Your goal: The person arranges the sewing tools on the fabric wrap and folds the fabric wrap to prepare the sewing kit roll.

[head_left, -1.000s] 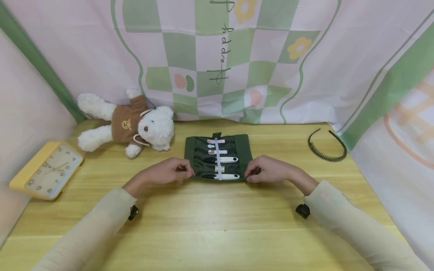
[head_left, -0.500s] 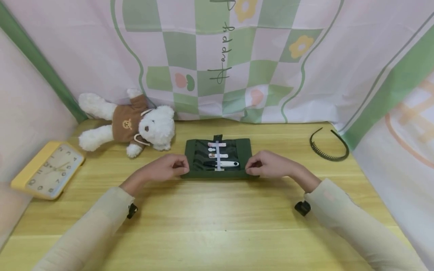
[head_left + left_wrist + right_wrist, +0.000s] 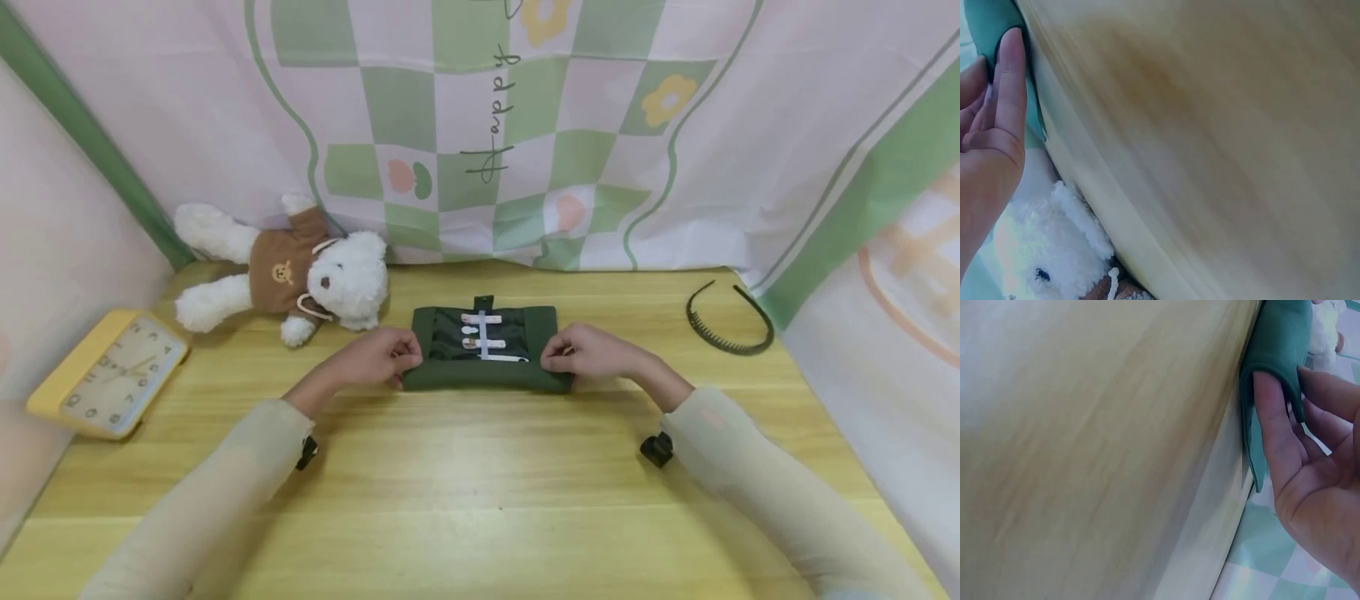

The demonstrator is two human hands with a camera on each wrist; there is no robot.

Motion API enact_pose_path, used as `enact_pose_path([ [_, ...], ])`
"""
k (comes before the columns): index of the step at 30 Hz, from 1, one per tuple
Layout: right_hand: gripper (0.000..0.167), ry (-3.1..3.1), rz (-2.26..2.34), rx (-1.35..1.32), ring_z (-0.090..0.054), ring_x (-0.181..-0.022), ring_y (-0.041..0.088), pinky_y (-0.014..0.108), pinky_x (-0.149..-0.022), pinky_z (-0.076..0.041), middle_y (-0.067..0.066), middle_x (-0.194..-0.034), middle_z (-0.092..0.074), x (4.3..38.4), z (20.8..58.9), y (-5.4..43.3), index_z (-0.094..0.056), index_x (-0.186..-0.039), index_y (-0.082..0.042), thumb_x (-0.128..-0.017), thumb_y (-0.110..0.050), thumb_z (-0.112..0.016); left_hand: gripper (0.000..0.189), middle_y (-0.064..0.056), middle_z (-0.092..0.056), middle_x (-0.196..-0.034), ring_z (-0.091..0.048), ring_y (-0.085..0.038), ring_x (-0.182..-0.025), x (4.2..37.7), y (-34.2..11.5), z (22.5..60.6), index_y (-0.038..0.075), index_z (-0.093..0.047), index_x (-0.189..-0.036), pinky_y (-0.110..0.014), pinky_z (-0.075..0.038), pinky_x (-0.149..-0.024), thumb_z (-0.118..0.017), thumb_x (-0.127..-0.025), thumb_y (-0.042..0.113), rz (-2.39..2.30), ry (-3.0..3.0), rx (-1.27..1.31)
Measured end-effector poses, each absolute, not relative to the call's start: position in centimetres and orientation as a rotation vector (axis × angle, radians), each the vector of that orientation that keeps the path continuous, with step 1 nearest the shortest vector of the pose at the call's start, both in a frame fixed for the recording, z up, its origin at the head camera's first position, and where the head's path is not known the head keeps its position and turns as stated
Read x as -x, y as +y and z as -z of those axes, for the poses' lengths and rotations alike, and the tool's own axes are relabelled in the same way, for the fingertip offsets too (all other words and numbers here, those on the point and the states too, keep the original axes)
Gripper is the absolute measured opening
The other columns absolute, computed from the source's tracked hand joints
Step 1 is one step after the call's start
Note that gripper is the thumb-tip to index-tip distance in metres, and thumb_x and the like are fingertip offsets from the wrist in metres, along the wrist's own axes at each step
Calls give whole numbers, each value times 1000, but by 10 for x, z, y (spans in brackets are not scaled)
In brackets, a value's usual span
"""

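Note:
A dark green roll-up tool pouch (image 3: pixel 487 377) lies on the table with its near edge folded over. Inside it, a pale elastic strap (image 3: pixel 483 333) holds small nail clippers (image 3: pixel 483 343) and a white-handled tool (image 3: pixel 504 358) partly covered by the fold. My left hand (image 3: pixel 378 357) pinches the fold's left end. At the right end my right hand (image 3: pixel 592 354) pinches the fold too; in the right wrist view the index finger sits inside the curled green fabric (image 3: pixel 1282 337), thumb outside. The left wrist view shows the left fingers at the green edge (image 3: pixel 997 25).
On the wooden table (image 3: pixel 480 492), a white plush dog (image 3: pixel 281 271) in a brown top lies at the back left. A yellow clock (image 3: pixel 108 375) stands at the left edge. A black toothed headband (image 3: pixel 729 321) rests at the right, and a patterned curtain (image 3: pixel 480 125) hangs behind.
The pouch's near edge has been folded away from me, covering the lowest tool and most of the white-handled one above it. Both hands moved slightly farther back with the fold.

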State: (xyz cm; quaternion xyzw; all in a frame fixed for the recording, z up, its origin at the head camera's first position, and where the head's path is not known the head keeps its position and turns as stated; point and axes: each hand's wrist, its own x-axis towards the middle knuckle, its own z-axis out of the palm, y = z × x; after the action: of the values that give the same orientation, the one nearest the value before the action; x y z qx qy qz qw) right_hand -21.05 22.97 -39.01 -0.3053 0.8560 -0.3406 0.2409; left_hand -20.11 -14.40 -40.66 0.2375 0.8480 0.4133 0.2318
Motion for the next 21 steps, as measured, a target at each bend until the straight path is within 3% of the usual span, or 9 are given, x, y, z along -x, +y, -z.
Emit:
enact_pose_path([
  [11,16,2450,972,659,-68,-67,17,34,-57,-58,12,-100,-74,212,396,224,-75,-105,2,-101,-6,-62,8,-9,-66,-83,-67,-19,-66,205,-140,408,0,-63,-98,-33,-58,-62,-59,-103,4,-1148,2358,-629],
  [16,9,2537,960,781,-65,-75,15,33,-67,-56,5,-93,-72,211,399,222,-74,-101,-1,-98,-6,-67,4,-7,-66,-88,-61,-17,-76,205,-142,409,0,-64,-96,-32,-51,-67,-62,-99,-1,-1213,2379,-748],
  [21,6,2567,984,881,-64,-84,18,35,-75,-55,2,-92,-69,209,401,223,-70,-96,-6,-96,-1,-67,16,-8,-70,-100,-63,-21,-87,205,-146,410,4,-73,-99,-36,-52,-74,-60,-99,-4,-1203,2410,-804],
])
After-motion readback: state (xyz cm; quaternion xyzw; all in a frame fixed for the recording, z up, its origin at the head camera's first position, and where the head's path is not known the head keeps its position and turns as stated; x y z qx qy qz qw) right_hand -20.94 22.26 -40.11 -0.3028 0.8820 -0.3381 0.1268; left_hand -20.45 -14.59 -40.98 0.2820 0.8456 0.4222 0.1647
